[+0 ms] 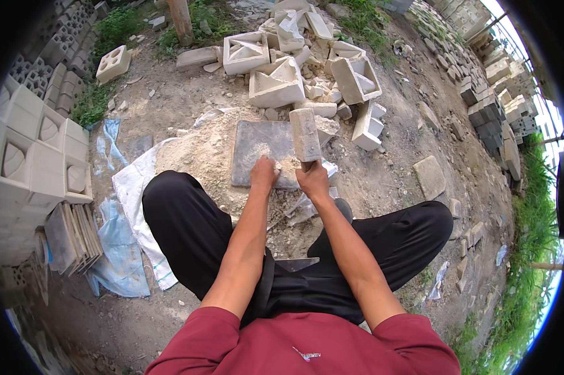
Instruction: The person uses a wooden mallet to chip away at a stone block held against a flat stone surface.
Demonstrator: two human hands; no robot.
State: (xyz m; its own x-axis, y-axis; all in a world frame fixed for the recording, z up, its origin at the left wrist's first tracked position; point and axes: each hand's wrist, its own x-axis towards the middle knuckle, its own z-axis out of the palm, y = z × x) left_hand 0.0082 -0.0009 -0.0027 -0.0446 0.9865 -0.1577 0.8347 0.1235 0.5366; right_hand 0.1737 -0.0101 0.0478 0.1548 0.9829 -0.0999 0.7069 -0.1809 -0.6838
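My right hand (313,179) is closed around the short handle of a mallet (305,134) with a long, blocky, grey-brown head. The mallet head is raised over the right side of a dark flat slab (244,150) on the ground between my knees. At the slab's near side, my left hand (265,172) has its fingers curled in; whatever they may hold is too small or hidden to make out. Pale crumbs and powder (288,165) lie on the slab beside that hand. A heap of pale crushed material (197,153) spreads to the slab's left.
Beyond the slab lies a pile of broken pale blocks (275,84). White sacking (135,187) and blue sheeting (120,253) lie to the left. Stacked decorative blocks (29,156) and leaning thin boards (75,237) stand at far left. A flat stone (429,177) sits to the right.
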